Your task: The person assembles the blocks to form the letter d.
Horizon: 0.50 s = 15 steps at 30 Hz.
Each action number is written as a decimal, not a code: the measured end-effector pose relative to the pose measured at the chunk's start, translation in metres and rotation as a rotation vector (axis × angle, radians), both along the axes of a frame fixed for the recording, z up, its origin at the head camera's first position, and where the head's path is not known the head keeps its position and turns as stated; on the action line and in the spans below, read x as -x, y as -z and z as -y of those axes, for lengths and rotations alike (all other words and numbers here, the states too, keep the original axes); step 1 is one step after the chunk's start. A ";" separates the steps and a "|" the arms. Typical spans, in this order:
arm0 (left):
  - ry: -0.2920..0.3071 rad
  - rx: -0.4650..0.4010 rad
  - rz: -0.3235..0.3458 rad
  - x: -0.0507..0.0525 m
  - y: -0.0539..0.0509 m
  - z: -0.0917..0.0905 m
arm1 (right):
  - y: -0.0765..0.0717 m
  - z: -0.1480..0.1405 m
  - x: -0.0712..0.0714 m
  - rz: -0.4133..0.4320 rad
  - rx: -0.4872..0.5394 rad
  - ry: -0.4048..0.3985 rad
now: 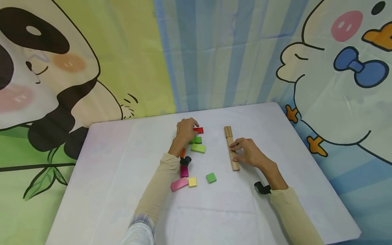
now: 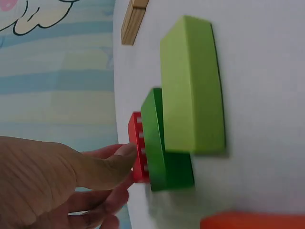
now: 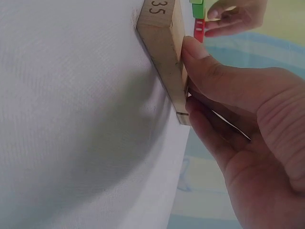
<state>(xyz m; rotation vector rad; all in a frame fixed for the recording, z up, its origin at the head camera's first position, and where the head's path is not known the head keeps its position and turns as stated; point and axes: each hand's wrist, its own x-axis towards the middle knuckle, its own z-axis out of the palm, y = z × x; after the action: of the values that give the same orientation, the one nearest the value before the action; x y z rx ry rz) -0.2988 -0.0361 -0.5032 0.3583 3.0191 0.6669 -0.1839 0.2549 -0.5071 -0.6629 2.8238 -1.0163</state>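
Observation:
The left hand (image 1: 184, 131) holds a red block (image 1: 199, 130) between thumb and fingers at the far end of a column of coloured blocks. In the left wrist view the thumb lies against the red block (image 2: 138, 148), beside a dark green block (image 2: 164, 143) and a light green block (image 2: 193, 86). The right hand (image 1: 249, 151) touches the right side of a straight row of wooden blocks (image 1: 233, 163), fingers extended. In the right wrist view its thumb and a finger rest along one side of a wooden block (image 3: 164, 52) marked 35.
Nearer on the white table (image 1: 122, 187) lie an orange block (image 1: 182, 153), a magenta block (image 1: 184, 171), a pink block (image 1: 179, 184), a yellow block (image 1: 192, 182) and a small green block (image 1: 211, 177). A patterned cloth (image 1: 208, 68) hangs behind the table's far edge.

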 end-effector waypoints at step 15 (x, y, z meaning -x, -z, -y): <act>-0.005 -0.023 -0.003 0.007 0.009 0.008 | 0.001 -0.001 0.001 0.020 -0.001 0.017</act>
<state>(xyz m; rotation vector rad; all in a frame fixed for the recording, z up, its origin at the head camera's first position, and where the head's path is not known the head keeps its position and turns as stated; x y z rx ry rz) -0.3054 -0.0442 -0.5121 0.3524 3.0182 0.7021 -0.1847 0.2562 -0.5082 -0.6263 2.8171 -1.0180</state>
